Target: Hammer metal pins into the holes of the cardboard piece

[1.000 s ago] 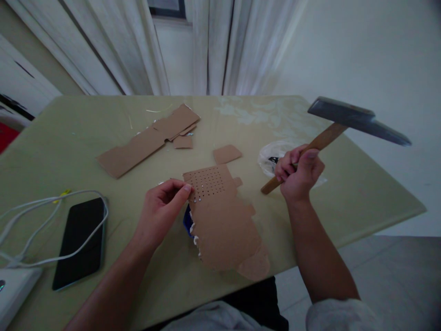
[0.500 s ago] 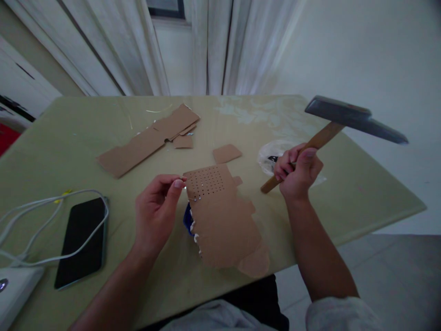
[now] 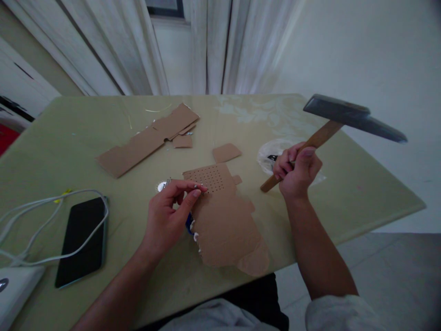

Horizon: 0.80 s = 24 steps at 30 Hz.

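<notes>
Head view: right hand (image 3: 296, 172) clenched round wooden-handled steel hammer (image 3: 339, 122), raised at 2 o'clock of perforated brown cardboard sheet (image 3: 220, 211). Left hand (image 3: 170, 214) pinching small metal nail (image 3: 200, 186) at sheet's 10 o'clock corner. Risk: blow landing on fingertips so close. Since half a second ago, left fingers moved onto cardboard.

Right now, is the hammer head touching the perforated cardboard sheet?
Apart. The head view shows the right hand holding the hammer raised off to the right, with bare table between its head and the cardboard sheet.
</notes>
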Each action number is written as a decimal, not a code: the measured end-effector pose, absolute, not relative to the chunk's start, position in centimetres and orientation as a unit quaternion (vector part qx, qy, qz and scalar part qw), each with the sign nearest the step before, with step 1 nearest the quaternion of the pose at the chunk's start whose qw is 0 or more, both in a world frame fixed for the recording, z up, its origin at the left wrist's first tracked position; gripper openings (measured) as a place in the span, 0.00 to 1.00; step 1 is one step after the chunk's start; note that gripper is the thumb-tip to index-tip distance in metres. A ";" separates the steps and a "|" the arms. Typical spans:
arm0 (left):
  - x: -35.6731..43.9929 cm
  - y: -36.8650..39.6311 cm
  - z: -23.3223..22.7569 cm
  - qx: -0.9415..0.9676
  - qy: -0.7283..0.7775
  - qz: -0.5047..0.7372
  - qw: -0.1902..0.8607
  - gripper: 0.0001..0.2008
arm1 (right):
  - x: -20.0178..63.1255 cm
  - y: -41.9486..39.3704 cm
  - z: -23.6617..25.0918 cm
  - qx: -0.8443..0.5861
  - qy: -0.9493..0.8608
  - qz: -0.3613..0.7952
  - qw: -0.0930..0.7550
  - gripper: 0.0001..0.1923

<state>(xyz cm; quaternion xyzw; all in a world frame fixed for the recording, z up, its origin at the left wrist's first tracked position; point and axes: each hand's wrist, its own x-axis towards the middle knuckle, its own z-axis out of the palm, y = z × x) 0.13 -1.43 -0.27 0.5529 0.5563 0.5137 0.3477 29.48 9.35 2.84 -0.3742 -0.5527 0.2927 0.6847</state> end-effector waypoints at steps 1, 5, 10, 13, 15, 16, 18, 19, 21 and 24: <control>0.1 -1.4 -0.3 0.556 0.557 0.511 0.346 0.10 | 29.5 9.4 2.8 -0.375 -0.551 0.294 0.685 0.32; 0.1 -1.4 -0.3 0.564 0.562 0.501 0.340 0.10 | 29.6 9.5 2.7 -0.369 -0.554 0.298 0.684 0.31; 0.1 -1.5 -0.2 0.571 0.561 0.497 0.335 0.10 | 29.7 9.6 2.6 -0.344 -0.557 0.311 0.689 0.30; 0.2 -1.5 0.1 0.571 0.562 0.497 0.334 0.10 | 29.6 9.5 2.7 -0.350 -0.544 0.319 0.693 0.31; 0.3 -1.5 0.3 0.569 0.563 0.499 0.333 0.10 | 29.5 9.5 2.8 -0.361 -0.541 0.311 0.693 0.31; 0.3 -1.6 0.4 0.568 0.564 0.499 0.333 0.10 | 29.5 9.5 2.8 -0.364 -0.541 0.305 0.694 0.32; 0.3 -1.6 0.5 0.568 0.565 0.498 0.332 0.10 | 29.5 9.5 2.8 -0.366 -0.548 0.294 0.692 0.32; 0.2 -1.6 0.5 0.569 0.565 0.496 0.332 0.09 | 29.5 9.5 2.8 -0.366 -0.553 0.290 0.690 0.32; 0.1 -1.5 0.5 0.571 0.565 0.494 0.332 0.09 | 29.5 9.5 2.8 -0.367 -0.564 0.284 0.683 0.32; -0.2 -1.4 0.4 0.572 0.561 0.495 0.336 0.09 | 29.5 9.3 3.0 -0.381 -0.574 0.279 0.669 0.32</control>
